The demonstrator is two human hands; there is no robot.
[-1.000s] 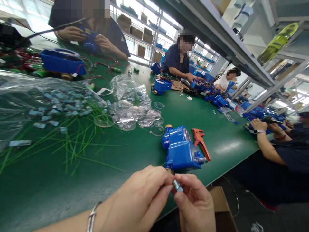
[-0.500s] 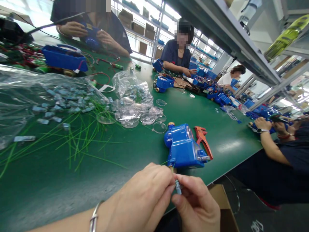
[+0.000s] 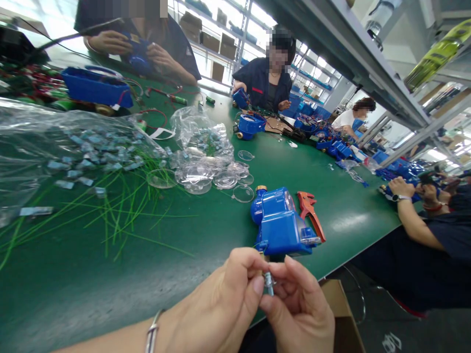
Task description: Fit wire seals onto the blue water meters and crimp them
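Left hand (image 3: 224,299) and right hand (image 3: 298,309) together pinch a small silvery metal piece (image 3: 269,283) just before the blue plastic meter housing (image 3: 279,223) on the green tabletop (image 3: 206,235).

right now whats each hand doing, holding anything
Left hand: closed, fingertips pinching the small metal part.
Right hand: closed, pinching the same small metal part from the other side.

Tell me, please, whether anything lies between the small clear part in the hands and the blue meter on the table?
Nothing visible does. The left hand and right hand pinch the small part just at the near end of the meter. The orange pliers lie off to the meter's right side.
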